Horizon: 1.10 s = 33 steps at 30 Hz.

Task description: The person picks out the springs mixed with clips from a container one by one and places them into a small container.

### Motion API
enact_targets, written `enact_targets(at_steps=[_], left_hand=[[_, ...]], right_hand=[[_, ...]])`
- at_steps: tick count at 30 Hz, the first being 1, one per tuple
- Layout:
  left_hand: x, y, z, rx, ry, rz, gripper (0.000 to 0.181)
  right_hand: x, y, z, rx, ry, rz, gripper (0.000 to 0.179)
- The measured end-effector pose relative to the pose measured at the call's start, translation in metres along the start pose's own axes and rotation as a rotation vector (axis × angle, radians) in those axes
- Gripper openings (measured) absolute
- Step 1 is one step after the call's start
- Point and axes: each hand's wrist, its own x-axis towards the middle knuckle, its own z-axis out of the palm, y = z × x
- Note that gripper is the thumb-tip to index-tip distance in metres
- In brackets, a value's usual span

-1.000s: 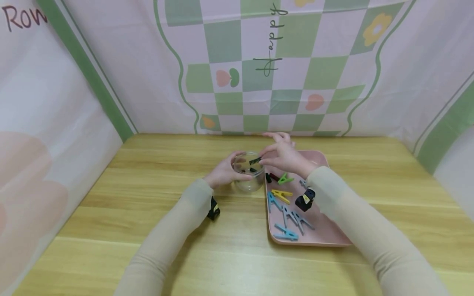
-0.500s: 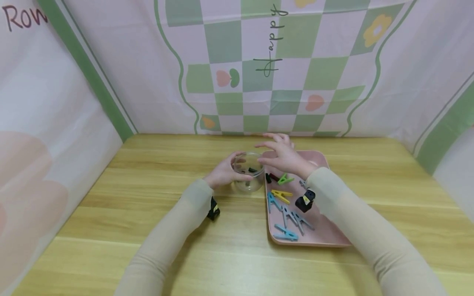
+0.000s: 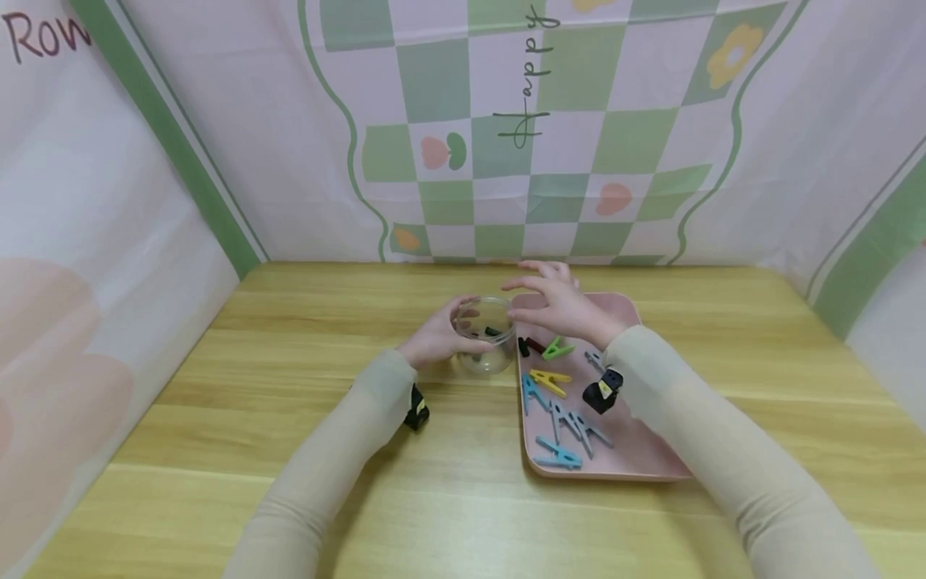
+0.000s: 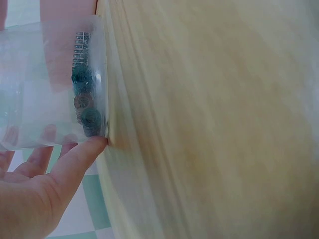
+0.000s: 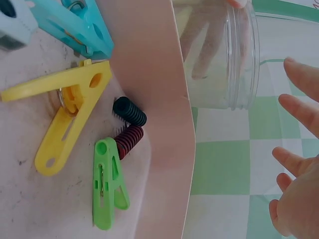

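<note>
My left hand (image 3: 437, 338) holds a clear jar (image 3: 483, 362) round its side, fingers behind and thumb in front. Several dark coil springs (image 4: 81, 50) lie at the bottom of the jar, seen through its wall in the left wrist view. My right hand (image 3: 560, 310) hovers by the jar's rim with spread fingers and nothing in them. Below it, a dark green spring (image 5: 129, 110) and a brown-red spring (image 5: 130, 139) lie in the pink tray (image 5: 164, 164), near its wall. Beside these springs is a light green clothespin (image 5: 103, 184).
The tray stands right of the jar on the wooden table (image 3: 463, 498). It also holds a yellow clothespin (image 3: 550, 379), light blue clothespins (image 3: 559, 454) and grey-blue ones (image 3: 589, 430). A patterned cloth (image 3: 564, 193) hangs behind the table.
The dark spring pinched in my right hand over the jar's mouth has been let go into the jar. The right fingers have spread, and the left hand has kept its hold.
</note>
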Motion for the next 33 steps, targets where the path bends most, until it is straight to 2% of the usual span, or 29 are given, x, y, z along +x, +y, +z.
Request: enact_targets(at_steps=[6,18,27,33], left_hand=[[0.001,0.0,0.0,0.009,0.0,0.001,0.089],[0.001,0.0,0.0,-0.013,0.008,-0.001,0.087],[0.0,0.001,0.0,0.011,0.011,0.003,0.089],[0.0,0.001,0.0,0.012,0.014,-0.001,0.089]], right_hand=[[-0.003,0.003,-0.004,0.011,-0.023,0.027,0.044],[-0.009,0.011,-0.015,0.018,-0.027,0.027,0.042],[-0.013,0.03,-0.008,0.086,-0.049,0.083,0.046],[-0.014,0.043,-0.002,0.13,-0.047,0.088,0.046]])
